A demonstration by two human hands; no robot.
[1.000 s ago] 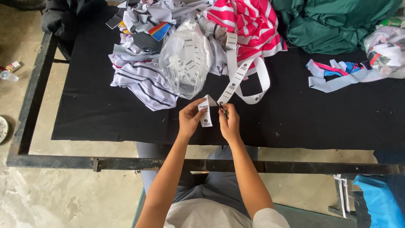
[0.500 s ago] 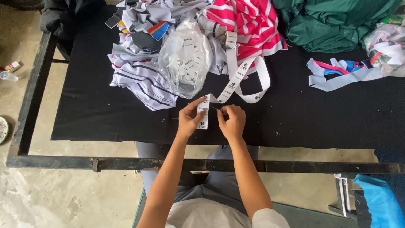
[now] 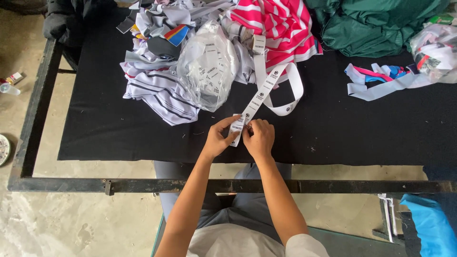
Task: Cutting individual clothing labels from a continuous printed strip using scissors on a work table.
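Two hands meet low in the middle of the head view, both pinched on one end of a white label tape (image 3: 259,97). Left hand (image 3: 218,139) grasping the tape's free end between thumb and fingers; right hand (image 3: 259,138) clenched just beside it, fingertips on the same strip. Whether anything small sits inside the right grip: cannot tell. Tape itself running from the hands up and right over the black desk (image 3: 333,128), looping near the centre, then climbing toward the pile at top centre.

Likely trouble from here: strip twisting or slipping out of the pinch, since so little of it lies between the two grips; a tug snagging the loop and dragging the pile forward.

Round about, upper left of centre: clear plastic bag (image 3: 207,71) full of cut labels, touching a striped white cloth (image 3: 162,95). Top centre: pink and white striped fabric (image 3: 281,24) over the tape's far end. Upper right: dark green cloth (image 3: 376,24), with loose white and coloured strips (image 3: 381,81) below it. Nothing lying between the hands and the near edge of the desk; bag and striped cloth crowding the tape's left side.
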